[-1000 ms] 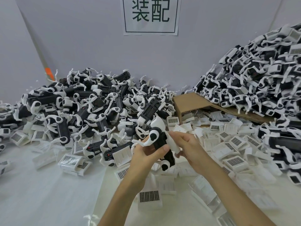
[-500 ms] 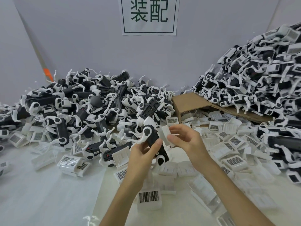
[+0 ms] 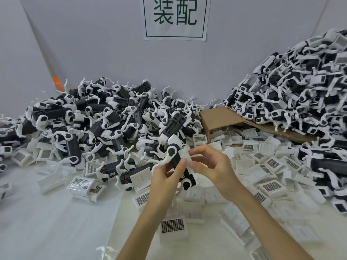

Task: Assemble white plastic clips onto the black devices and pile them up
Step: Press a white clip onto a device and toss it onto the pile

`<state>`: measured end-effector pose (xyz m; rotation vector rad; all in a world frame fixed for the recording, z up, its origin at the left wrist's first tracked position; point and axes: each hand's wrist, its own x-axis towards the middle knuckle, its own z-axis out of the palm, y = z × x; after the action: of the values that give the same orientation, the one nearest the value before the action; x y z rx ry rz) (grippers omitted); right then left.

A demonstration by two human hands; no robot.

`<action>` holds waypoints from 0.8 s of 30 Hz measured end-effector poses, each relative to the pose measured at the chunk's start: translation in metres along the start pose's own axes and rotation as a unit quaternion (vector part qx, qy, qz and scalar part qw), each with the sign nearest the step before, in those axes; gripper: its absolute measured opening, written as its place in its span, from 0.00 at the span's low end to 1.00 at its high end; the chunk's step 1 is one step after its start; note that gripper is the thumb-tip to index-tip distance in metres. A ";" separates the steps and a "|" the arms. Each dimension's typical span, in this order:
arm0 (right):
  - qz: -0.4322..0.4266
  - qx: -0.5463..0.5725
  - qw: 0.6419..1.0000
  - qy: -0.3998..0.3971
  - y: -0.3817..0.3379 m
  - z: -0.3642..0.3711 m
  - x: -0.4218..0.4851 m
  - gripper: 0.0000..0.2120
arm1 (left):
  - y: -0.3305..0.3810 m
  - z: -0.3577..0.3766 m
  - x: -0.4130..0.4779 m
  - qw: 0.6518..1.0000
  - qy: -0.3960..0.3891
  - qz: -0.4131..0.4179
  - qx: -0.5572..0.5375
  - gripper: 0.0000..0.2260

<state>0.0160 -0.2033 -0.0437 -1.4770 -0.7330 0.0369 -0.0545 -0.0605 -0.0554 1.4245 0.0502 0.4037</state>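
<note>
Your hands are together at the centre of the frame, both on one piece. Your left hand (image 3: 164, 180) is wrapped around the black device (image 3: 175, 159) from below, thumb lying across its body. Your right hand (image 3: 213, 167) pinches the white clip (image 3: 185, 154) with its fingertips and holds it against the device's right flank. The device's long axis runs from upper left to lower right, one wheel-like end up by the heap and the other down near your left wrist. The clip lies along that same line on the side facing your right hand, so the seating push looks to be that hand's job, pressing leftward into your left palm. I cannot tell whether the clip has already snapped home. Once it has, the tall heap (image 3: 300, 87) at the upper right of the frame looks like the finished pile, and it lies on your right hand's side. The lower heap (image 3: 90, 119) at centre left and the loose clips (image 3: 262, 166) spread at right centre both sit near you.
</note>
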 end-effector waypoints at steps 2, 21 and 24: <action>-0.002 -0.004 1.000 0.006 0.002 0.000 0.001 0.14 | 0.000 -0.002 0.001 1.000 -0.009 0.000 0.007 0.16; 0.115 0.094 0.981 -0.129 0.000 0.004 -0.001 0.20 | -0.002 -0.002 0.000 0.996 0.002 0.070 0.049 0.11; 0.107 0.046 0.988 -0.101 0.004 0.002 0.001 0.20 | -0.002 -0.003 0.000 0.996 -0.017 0.068 0.055 0.13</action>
<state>0.0176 -0.2007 -0.0473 -1.4714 -0.7223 0.3836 -0.0545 -0.0583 -0.0581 1.5478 -0.0541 0.4949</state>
